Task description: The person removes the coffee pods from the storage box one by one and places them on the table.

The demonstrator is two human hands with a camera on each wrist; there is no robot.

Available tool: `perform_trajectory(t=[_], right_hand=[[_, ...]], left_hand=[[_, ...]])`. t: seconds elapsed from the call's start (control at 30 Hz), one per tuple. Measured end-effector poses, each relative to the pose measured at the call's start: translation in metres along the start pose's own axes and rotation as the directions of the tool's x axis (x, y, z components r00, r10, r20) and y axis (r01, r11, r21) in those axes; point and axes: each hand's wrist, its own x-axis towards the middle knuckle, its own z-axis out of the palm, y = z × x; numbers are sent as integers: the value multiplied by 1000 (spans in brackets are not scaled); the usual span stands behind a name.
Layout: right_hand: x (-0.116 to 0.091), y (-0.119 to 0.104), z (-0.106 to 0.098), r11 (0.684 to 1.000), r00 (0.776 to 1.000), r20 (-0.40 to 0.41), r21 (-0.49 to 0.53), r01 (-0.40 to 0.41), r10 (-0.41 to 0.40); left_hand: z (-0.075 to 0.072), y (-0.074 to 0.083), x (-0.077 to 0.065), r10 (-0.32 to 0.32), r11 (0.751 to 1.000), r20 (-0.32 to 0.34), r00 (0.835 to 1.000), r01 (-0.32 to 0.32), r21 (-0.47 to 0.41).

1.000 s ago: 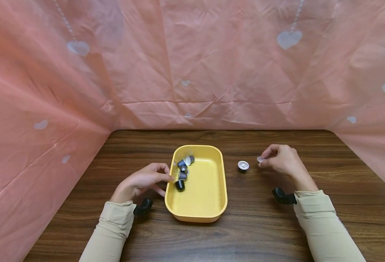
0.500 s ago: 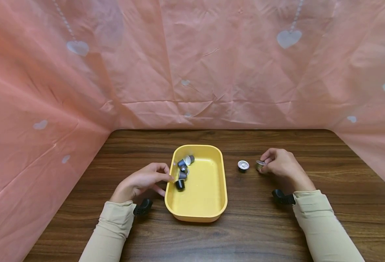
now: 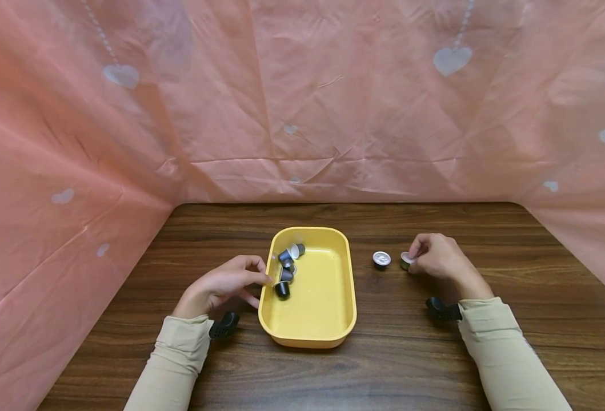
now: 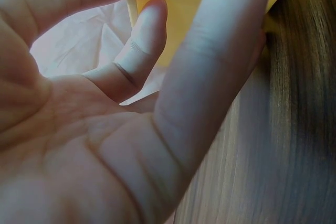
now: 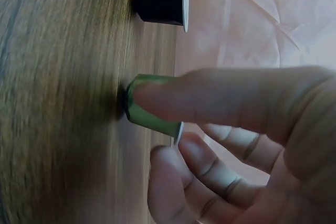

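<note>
My right hand [image 3: 438,258] pinches a green coffee capsule [image 5: 149,121] by its side. The capsule's base meets the tabletop and its pale lid faces up, with a slight tilt. Beside it, to the left, a black coffee capsule [image 3: 381,261] stands upright with its silver foil lid on top. My left hand [image 3: 225,286] grips the left rim of a yellow tray [image 3: 317,302]; in the left wrist view the tray's edge runs between the fingers. Several dark capsules lie in a loose row along the tray's left wall, among them a black capsule [image 3: 283,290] near the fingertips.
The tray stands on a dark wood-grain table [image 3: 384,359]. A pink cloth [image 3: 302,103] with pale hearts hangs behind the table and along both sides.
My right hand has turned the green capsule lid-up and lowered it onto the table, slightly leftward, beside the black capsule. My left hand keeps its place at the tray.
</note>
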Motion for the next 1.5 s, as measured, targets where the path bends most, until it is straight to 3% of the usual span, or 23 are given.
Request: perform_trajectory(t=[0.3, 0.63, 0.8, 0.9, 1.13, 1.27, 1.5], right_hand=[[-1, 0, -6, 998, 997, 54, -21, 53, -51], [-7, -9, -14, 999, 999, -15, 9, 33, -33], [-10, -18, -22, 992, 997, -52, 110, 68, -62], [-14, -25, -27, 964, 995, -29, 248, 96, -92], [-24, -38, -36, 855, 984, -26, 491, 167, -178], [-26, -41, -38, 814, 976, -51, 544, 203, -210], [-28, -48, -38, 785, 977, -55, 587, 198, -206]], left_hand=[[0, 0, 0, -1, 1000, -2, 1000, 1, 4], [0, 1, -1, -7, 1000, -7, 1000, 7, 12], [0, 2, -2, -6, 1000, -7, 1000, 6, 15], [0, 2, -2, -7, 1000, -5, 1000, 7, 13], [0, 2, -1, -7, 1000, -1, 1000, 7, 15], [0, 1, -1, -9, 1000, -1, 1000, 9, 15], [0, 1, -1, -10, 1000, -3, 1000, 10, 14]])
